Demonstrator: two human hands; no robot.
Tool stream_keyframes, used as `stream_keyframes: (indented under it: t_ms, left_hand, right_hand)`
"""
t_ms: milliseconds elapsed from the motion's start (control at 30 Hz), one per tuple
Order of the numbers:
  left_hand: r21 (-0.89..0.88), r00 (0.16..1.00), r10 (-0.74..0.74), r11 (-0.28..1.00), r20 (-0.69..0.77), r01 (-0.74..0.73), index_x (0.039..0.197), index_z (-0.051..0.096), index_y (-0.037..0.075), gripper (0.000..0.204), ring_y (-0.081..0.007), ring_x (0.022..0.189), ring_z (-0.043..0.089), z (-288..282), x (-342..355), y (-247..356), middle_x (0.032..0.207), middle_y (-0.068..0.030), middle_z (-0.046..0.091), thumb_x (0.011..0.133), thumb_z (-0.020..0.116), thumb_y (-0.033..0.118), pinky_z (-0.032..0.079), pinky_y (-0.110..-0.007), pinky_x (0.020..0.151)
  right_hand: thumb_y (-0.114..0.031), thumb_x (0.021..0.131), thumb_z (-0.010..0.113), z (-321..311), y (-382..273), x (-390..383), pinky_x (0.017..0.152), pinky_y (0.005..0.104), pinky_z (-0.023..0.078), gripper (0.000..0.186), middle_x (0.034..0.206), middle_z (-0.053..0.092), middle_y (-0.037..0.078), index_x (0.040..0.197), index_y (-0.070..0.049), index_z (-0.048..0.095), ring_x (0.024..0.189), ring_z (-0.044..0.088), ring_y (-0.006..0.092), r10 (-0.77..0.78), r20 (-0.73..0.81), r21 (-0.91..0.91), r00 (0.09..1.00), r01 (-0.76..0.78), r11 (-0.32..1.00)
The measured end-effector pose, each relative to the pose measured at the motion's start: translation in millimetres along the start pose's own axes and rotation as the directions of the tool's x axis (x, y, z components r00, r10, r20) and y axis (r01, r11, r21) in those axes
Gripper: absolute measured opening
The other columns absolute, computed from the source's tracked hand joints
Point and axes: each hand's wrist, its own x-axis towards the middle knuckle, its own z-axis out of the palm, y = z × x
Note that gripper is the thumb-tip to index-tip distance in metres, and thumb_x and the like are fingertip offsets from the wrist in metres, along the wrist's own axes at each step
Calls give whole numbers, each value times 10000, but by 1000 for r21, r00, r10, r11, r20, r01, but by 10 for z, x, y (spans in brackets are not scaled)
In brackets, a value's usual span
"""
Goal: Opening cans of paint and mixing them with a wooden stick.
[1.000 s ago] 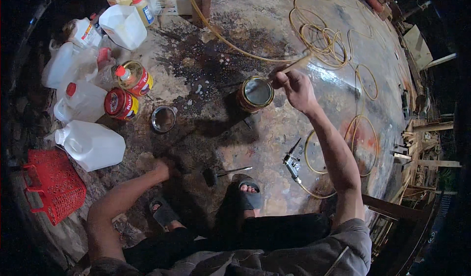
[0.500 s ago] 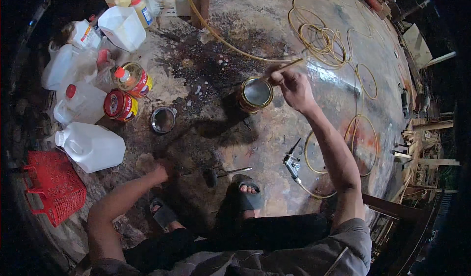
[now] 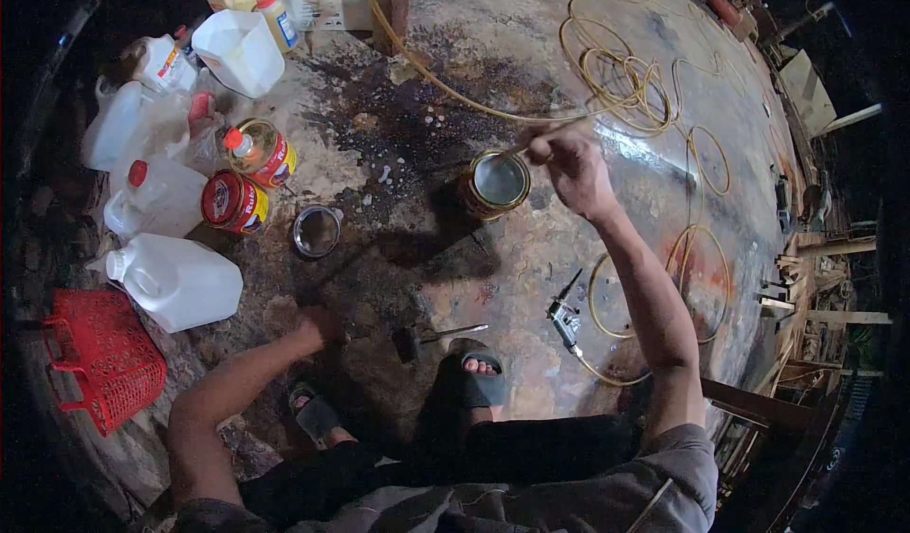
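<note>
An open metal can with pale grey liquid in it stands on the floor in front of me. Close to its right rim, my right hand is closed on a thin stick, whose lower end slants into the can. My left hand hangs low to the left, near my knee, its fingers lost in shadow. A spray gun joined to a yellow hose lies to the right. Left of the open can, a round metal lid or ring rests on the floor.
Red-and-yellow cans and several plastic jugs crowd the left, with a red basket nearer me. A yellow hose coils at the far right and runs past a post. A dark hammer-like tool lies by my feet.
My right hand has shifted slightly, and the stick now tilts differently over the can. The left hand stays about where it was.
</note>
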Motion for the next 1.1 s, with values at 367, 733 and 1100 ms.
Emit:
stream_keyframes:
  t_ms: [367, 733, 1100]
  left_hand:
    - [-151, 989, -144, 979, -20, 140, 992, 743, 115, 544, -333, 1007, 668, -440, -179, 214, 1021, -144, 707, 833, 614, 620, 525, -491, 846]
    - [-158, 778, 138, 944, -614, -291, 928, 753, 96, 438, -291, 954, 683, -171, -213, 115, 939, -129, 714, 818, 656, 509, 550, -457, 736]
    - [108, 822, 178, 984, -541, -142, 901, 731, 69, 191, -293, 810, 647, 172, -49, -29, 876, -118, 669, 883, 605, 211, 533, -459, 709]
  right_hand:
    - [-56, 912, 611, 2, -37, -17, 637, 332, 491, 64, 777, 635, 160, 914, 7, 619, 675, 620, 234, 193, -36, -48, 981, -194, 980]
    - [-121, 949, 598, -22, 2, -57, 691, 326, 525, 160, 807, 694, 131, 1036, -1, 659, 749, 680, 196, 52, -72, -184, 996, -65, 981]
    - [-55, 930, 577, -7, -29, -36, 641, 391, 496, 70, 798, 641, 189, 942, 3, 615, 720, 663, 319, 45, -54, 56, 998, -42, 998]
